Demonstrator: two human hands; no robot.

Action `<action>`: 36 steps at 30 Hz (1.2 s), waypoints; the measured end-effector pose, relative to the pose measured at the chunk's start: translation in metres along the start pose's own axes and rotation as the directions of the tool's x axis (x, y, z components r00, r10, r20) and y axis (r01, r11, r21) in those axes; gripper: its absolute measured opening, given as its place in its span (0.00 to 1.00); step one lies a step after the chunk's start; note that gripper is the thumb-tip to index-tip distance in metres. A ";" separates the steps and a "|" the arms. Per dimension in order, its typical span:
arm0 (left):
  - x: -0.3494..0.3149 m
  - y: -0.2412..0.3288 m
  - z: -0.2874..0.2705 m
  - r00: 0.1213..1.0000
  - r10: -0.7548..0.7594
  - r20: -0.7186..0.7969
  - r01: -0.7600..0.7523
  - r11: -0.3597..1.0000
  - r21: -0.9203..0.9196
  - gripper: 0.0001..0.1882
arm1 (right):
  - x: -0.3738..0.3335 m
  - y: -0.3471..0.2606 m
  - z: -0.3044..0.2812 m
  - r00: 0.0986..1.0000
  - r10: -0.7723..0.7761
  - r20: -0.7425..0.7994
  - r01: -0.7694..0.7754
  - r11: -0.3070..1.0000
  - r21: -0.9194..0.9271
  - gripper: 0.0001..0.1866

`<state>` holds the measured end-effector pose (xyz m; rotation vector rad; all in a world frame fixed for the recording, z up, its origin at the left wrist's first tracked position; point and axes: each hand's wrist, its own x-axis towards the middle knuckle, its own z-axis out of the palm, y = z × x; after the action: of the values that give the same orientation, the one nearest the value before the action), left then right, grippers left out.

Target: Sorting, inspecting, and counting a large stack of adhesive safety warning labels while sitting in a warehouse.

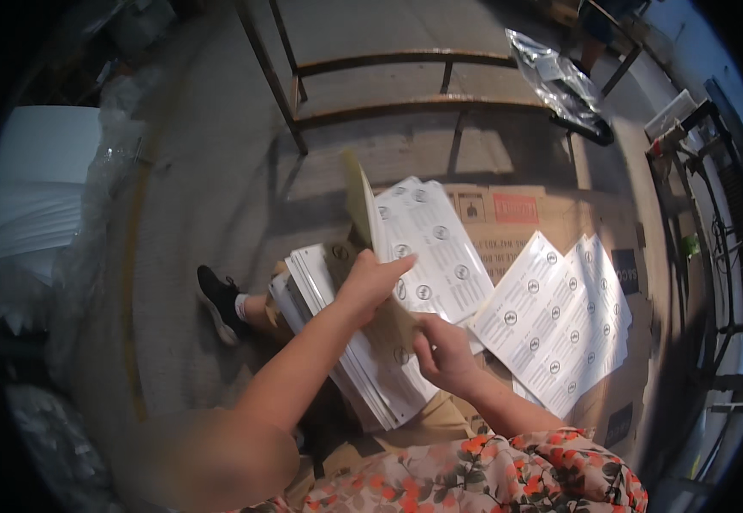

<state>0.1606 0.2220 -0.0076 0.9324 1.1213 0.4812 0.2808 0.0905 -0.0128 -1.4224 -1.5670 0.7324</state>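
Far left there's smooth white material beside crinkly clear plastic, then dull grey floor with a black shoe on it and a rusty metal frame behind. Next, a thick slanted stack of white sheets. Over that, a bendy tan sheet stands tilted: left hand is pinching its middle, right hand's curled fingers nip the lower edge. Just past it, glossy printed sheets lie on brown cardboard, more fanned out further right. Crumply clear bag up top, dark metal rack far right.
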 end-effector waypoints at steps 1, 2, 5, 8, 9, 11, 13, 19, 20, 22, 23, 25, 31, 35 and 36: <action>-0.006 -0.017 -0.005 0.998 0.064 0.003 -0.063 0.993 -0.096 0.19 | -0.009 -0.001 0.004 0.999 -0.002 0.045 0.001 1.000 0.024 0.07; -0.010 -0.030 -0.008 1.000 0.029 -0.001 -0.029 0.995 -0.098 0.19 | -0.017 -0.001 0.007 0.996 -0.005 0.092 0.001 0.999 0.053 0.08; -0.027 -0.057 -0.023 0.996 -0.040 -0.081 0.030 0.992 -0.124 0.18 | -0.025 0.003 0.005 0.966 -0.002 0.259 -0.037 0.989 0.144 0.11; -0.038 -0.072 -0.032 0.992 -0.007 -0.124 -0.045 0.911 -0.410 0.18 | -0.023 0.035 0.005 0.961 0.129 0.244 -0.188 0.953 0.236 0.15; -0.043 -0.073 -0.032 0.989 -0.024 -0.143 -0.037 0.909 -0.415 0.18 | -0.022 0.052 0.012 0.968 0.235 0.092 -0.247 0.955 0.165 0.21; -0.053 -0.073 -0.033 1.000 0.014 -0.023 -0.022 0.914 -0.405 0.18 | -0.003 0.043 0.010 0.875 0.439 0.203 -0.480 0.838 0.259 0.27; -0.059 -0.074 -0.033 0.999 0.052 0.002 -0.047 0.922 -0.384 0.18 | 0.000 0.039 0.015 0.892 0.329 0.310 -0.398 0.896 0.195 0.30; -0.068 -0.068 -0.033 0.990 0.139 0.002 -0.132 0.940 -0.314 0.28 | 0.007 0.026 0.015 0.850 0.217 0.479 -0.291 0.953 0.084 0.40; -0.067 -0.070 -0.034 0.991 0.134 -0.002 -0.127 0.939 -0.320 0.28 | 0.008 0.024 0.012 0.831 0.246 0.499 -0.340 0.935 0.104 0.41; -0.065 -0.073 -0.034 0.988 0.155 0.024 -0.135 0.915 -0.380 0.35 | 0.011 0.025 0.008 0.794 0.268 0.546 -0.401 0.906 0.138 0.43; -0.064 -0.075 -0.035 0.989 0.149 0.023 -0.129 0.914 -0.384 0.35 | 0.012 0.028 0.006 0.789 0.273 0.550 -0.407 0.903 0.135 0.43; -0.062 -0.075 -0.034 0.985 0.170 0.035 -0.141 0.901 -0.410 0.36 | 0.013 0.032 0.003 0.762 0.274 0.587 -0.463 0.864 0.199 0.43; -0.062 -0.074 -0.034 0.987 0.150 0.055 -0.113 0.897 -0.427 0.32 | 0.018 0.029 -0.003 0.718 0.293 0.631 -0.529 0.820 0.220 0.44; -0.063 -0.078 -0.036 0.987 0.151 0.062 -0.109 0.892 -0.438 0.30 | 0.021 0.030 -0.005 0.697 0.270 0.664 -0.578 0.759 0.298 0.43; -0.062 -0.078 -0.036 0.985 0.159 0.068 -0.114 0.893 -0.435 0.29 | 0.020 0.031 -0.006 0.694 0.277 0.665 -0.584 0.756 0.294 0.43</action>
<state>0.0943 0.1473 -0.0435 0.6393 0.8113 0.7547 0.3017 0.1150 -0.0328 -1.2432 -1.2934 1.8904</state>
